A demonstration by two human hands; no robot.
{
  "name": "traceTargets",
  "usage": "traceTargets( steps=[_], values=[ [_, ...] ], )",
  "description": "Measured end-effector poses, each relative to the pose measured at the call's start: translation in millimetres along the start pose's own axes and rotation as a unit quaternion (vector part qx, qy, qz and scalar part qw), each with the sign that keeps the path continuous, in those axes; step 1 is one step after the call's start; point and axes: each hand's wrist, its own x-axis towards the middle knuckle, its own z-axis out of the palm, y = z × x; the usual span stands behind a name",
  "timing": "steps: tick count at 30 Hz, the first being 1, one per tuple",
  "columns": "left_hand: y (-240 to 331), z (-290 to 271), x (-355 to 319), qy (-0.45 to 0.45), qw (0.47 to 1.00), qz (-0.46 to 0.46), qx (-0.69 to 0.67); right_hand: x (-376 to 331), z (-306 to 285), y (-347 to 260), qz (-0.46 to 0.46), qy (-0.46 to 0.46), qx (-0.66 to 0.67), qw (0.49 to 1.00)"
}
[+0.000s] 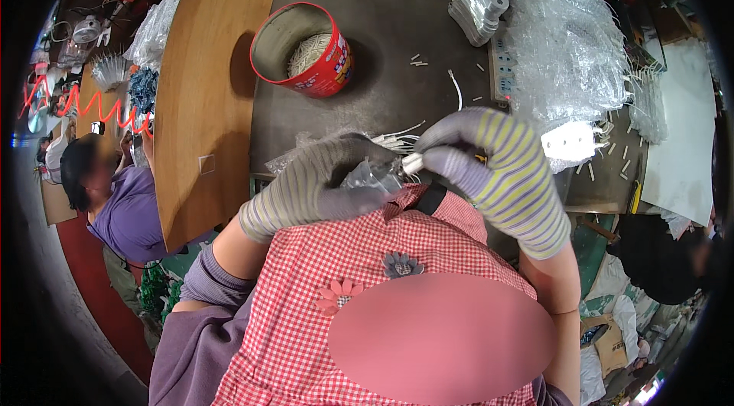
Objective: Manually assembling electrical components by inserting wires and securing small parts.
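In front of my chest, my left hand, in a grey striped glove, is closed around a crumpled clear plastic bag with something dark at its edge. My right hand, in a yellow and purple striped glove, pinches a short white cylindrical piece right at the bag's mouth. The fingers partly hide what the bag contains. Just beyond both hands, several white wires lie on the dark table. A loose white wire curves farther out.
A red bucket with thin white pieces inside stands at the far left. Clear plastic-wrapped bundles, stacked grey flat parts and a power strip occupy the right. A wooden panel borders the left; beyond it sits another person.
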Motion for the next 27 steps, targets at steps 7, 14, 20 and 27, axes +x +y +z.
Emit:
traceTargets(
  steps=[7, 14, 20, 27],
  values=[
    [-15.5, 7.2, 0.3, 0.191, 0.92, 0.163, 0.3, -12.2, 27.3, 39.1, 0.1, 0.023, 0.126, 0.987],
    [-31.0, 6.4, 0.1, 0.204, 0.886, 0.082, 0.409, -25.3, 64.0, 88.6, 0.1, 0.054, 0.145, 0.983],
    [-61.0, -9.9, 0.2, 0.199, 0.877, 0.038, 0.435, -43.5, 62.8, 175.4, 0.037, 0.121, -0.271, 0.954],
    [-54.5, 0.1, 13.4, 0.242, 0.846, 0.103, 0.464, -41.4, 71.6, 209.2, 0.151, 0.005, -0.477, 0.866]
  ],
)
